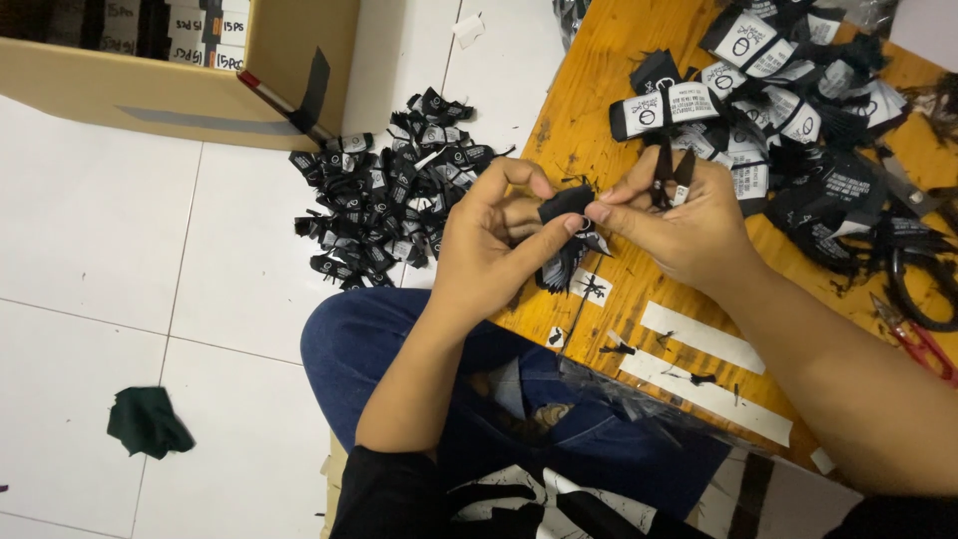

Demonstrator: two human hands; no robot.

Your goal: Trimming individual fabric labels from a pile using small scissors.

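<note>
Left hand (489, 250) fingers curled, thumb and forefinger pinched on small stack of black fabric labels (565, 232), keeping the edges lined up, it seems. Right hand (684, 225) thumb and forefinger meet same stack from the other side; small black snips (671, 172) tucked in the palm, blades poking up above knuckles, likely kept ready. Stack's lower part hidden behind fingers; count unclear. Beyond fingertips: label heap (788, 110) on wooden board (599, 90). Left of the left hand: floor pile of labels (384, 200), cardboard box (180, 85) cut off by the frame.
</note>
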